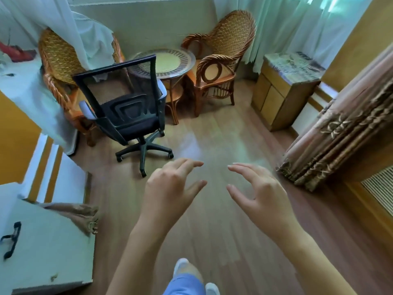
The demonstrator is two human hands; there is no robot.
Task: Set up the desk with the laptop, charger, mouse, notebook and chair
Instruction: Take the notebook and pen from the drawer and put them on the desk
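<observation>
On the wooden floor ahead, a black mesh office chair (125, 107) on casters likely rolls easily; its top rail suits gripping. Left hand (170, 188) and right hand (259, 188) reach with empty fingers spread.

Single head cam, wide-angle, looking forward and down; office chair (127, 103) ahead-left, wood floor (212, 145) beyond it.

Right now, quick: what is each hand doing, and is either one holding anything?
Left hand: open, fingers loosely spread, holding nothing, raised above the wooden floor.
Right hand: open, fingers loosely curved, holding nothing.
</observation>
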